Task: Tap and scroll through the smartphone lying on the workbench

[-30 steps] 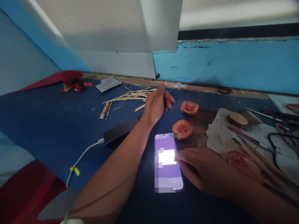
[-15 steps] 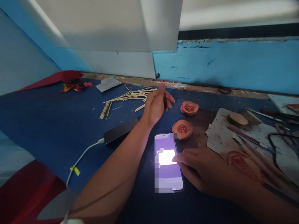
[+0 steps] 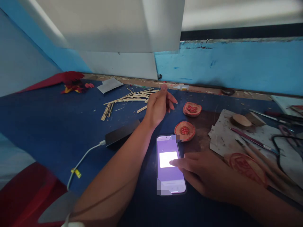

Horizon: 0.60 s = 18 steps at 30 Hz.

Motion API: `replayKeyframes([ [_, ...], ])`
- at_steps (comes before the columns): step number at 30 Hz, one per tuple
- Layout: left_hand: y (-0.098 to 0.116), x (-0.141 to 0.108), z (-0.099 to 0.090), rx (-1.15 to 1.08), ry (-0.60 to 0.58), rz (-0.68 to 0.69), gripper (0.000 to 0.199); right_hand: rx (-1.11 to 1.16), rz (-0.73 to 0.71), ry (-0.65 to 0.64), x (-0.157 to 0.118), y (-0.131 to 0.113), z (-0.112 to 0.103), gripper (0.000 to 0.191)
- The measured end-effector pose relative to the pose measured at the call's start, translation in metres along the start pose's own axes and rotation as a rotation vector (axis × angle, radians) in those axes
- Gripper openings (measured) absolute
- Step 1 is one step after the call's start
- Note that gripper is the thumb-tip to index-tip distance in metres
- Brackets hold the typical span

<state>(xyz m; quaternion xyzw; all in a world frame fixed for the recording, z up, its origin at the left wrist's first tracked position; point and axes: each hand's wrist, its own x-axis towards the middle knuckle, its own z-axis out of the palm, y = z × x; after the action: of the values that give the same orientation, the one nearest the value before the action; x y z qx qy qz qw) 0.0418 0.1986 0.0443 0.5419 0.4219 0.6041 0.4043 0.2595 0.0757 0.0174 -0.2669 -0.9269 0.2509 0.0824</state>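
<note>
A lit smartphone [image 3: 169, 176] lies face up on the blue tabletop, with a white box on its purple screen. My right hand [image 3: 203, 175] reaches in from the right, its index fingertip on that white box and the other fingers loosely bent. It holds nothing. My left hand [image 3: 159, 105] rests farther back, open, with loosely curled fingers apart and nothing in them. Thin wooden sticks [image 3: 132, 97] lie beside it on the left. To its right are a wood slice with a red star-like carving [image 3: 192, 109] and another with a red flower [image 3: 184, 130].
A black power bank [image 3: 121, 134] with a white cable [image 3: 85, 156] lies left of my forearm. On the right, stained paper [image 3: 219, 135] bears carving tools [image 3: 253, 140], a plain wood piece [image 3: 240, 120] and a larger red-carved slice [image 3: 247, 168]. A blue wall [image 3: 227, 63] bounds the back.
My right index fingertip has slid a little left across the white box on the phone screen. My left hand and the things on the table have stayed put.
</note>
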Motion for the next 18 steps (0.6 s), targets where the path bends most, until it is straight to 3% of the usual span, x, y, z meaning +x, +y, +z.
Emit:
replayKeyframes([
  [10, -0.0003, -0.0004, -0.0011, -0.036, -0.017, -0.001, 0.079, 0.083, 0.059, 0.112, -0.0005, 0.0026, 0.0047, 0.042],
  [18, -0.0025, 0.0, -0.0016, -0.018, -0.011, 0.006, 0.077, -0.003, 0.085, 0.032, 0.0006, 0.0036, 0.0062, 0.049],
])
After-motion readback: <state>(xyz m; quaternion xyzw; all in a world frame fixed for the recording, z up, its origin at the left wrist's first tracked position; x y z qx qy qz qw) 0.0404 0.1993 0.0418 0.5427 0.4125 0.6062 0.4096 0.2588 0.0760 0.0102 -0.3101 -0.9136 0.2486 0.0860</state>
